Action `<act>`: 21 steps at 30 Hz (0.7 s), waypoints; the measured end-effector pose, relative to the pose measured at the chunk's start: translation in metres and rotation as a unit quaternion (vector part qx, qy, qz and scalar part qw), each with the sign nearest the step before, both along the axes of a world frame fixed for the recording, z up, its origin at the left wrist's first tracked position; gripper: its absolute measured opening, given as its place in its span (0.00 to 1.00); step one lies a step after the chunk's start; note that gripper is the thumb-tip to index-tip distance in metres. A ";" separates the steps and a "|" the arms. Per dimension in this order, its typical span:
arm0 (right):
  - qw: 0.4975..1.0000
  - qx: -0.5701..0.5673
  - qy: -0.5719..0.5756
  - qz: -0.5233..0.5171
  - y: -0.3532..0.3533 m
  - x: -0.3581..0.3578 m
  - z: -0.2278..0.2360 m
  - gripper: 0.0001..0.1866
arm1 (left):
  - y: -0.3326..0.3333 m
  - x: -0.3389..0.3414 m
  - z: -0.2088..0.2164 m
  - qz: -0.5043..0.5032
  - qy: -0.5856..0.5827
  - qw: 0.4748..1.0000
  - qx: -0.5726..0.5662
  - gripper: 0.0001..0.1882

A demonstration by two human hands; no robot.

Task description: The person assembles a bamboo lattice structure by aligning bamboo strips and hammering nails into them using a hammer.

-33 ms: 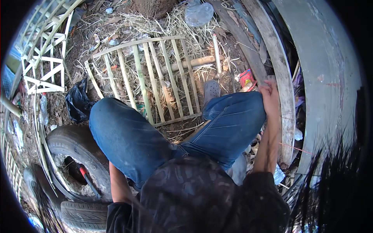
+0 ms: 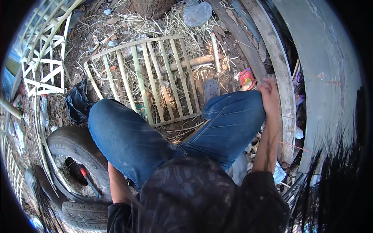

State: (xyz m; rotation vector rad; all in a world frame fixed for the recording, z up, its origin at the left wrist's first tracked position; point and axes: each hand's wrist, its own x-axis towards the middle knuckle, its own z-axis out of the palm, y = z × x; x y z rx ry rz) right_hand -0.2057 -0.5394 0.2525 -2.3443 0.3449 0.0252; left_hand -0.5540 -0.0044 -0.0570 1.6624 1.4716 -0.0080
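Note:
My right hand (image 2: 269, 93) rests against the outer side of my right knee, fingers loosely bent and holding nothing that I can see. Beside it runs a weathered wooden plank. Only my left forearm (image 2: 118, 184) shows; the hand is hidden beneath my left thigh. In front of my knees lies a bamboo slat frame (image 2: 139, 77), several pale strips joined between two crosspieces. A thick bamboo piece (image 2: 202, 60) lies beyond its right side, and a thin upright-looking stick (image 2: 215, 50) touches or crosses near its end. Neither hand touches the frame.
Left of me are an old tyre (image 2: 58, 141) with a red-and-black handled tool (image 2: 87, 178) in it, a second tyre (image 2: 85, 215), a black plastic bag (image 2: 77, 103) and a bamboo lattice (image 2: 42, 75). On the right stand a plank (image 2: 285, 70) and a grey panel (image 2: 326, 77). Shavings litter the ground.

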 end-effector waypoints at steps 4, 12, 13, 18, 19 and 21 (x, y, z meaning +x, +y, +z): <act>0.998 0.055 0.000 -0.001 0.009 -0.002 0.006 0.18 | 0.015 0.010 0.032 0.015 -0.079 0.997 -0.006 0.08; 0.997 0.069 0.023 0.025 0.014 -0.002 0.009 0.14 | 0.074 0.065 0.117 0.038 -0.297 0.954 -0.026 0.07; 0.997 0.066 0.023 0.025 0.013 0.000 0.008 0.14 | 0.087 0.072 0.126 0.043 -0.332 0.941 -0.040 0.07; 0.996 0.059 0.043 0.042 0.024 0.007 0.005 0.14 | 0.119 0.151 0.196 -0.048 -0.411 0.910 0.015 0.05; 0.997 0.043 0.052 0.045 0.027 0.008 0.007 0.14 | 0.123 0.173 0.206 -0.093 -0.368 0.924 0.055 0.04; 0.997 0.024 0.062 0.050 0.029 0.010 0.010 0.14 | 0.100 0.228 0.229 -0.209 -0.316 0.922 0.078 0.04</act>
